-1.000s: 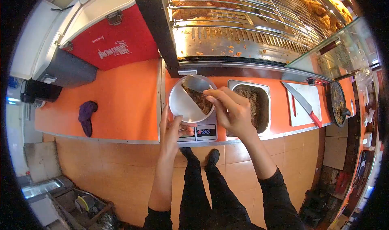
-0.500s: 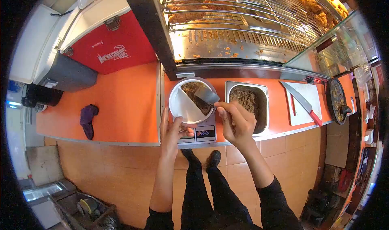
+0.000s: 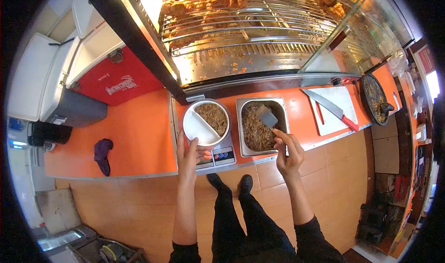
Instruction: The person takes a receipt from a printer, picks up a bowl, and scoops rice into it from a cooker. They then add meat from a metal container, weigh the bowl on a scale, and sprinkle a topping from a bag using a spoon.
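Observation:
My left hand (image 3: 190,152) grips the near left side of a round white divided bowl (image 3: 196,127), thumb at the rim. Brown chopped food (image 3: 213,117) fills its right compartment, while the left one shows bare white. Under the bowl is a kitchen scale (image 3: 224,157) with buttons along its front. To the right sits a rectangular metal pan (image 3: 286,117) holding more of the brown food (image 3: 252,131). My right hand (image 3: 290,155) is closed on the handle of a small flat metal spatula (image 3: 268,118), its blade over the pan and touching the food.
Right of the pan, a knife (image 3: 330,104) with a red handle rests on a white cutting board (image 3: 340,124). Beyond is a dark stone mortar (image 3: 373,96). A glass-fronted warmer with fried chicken (image 3: 185,15) stands behind. Leftward are a purple cloth (image 3: 103,155) and a red cooler box (image 3: 125,80).
My right hand has moved the spatula rightward from the bowl to the pan. The food in the bowl's right compartment is now uncovered. My left hand stays on the bowl; the view has shifted.

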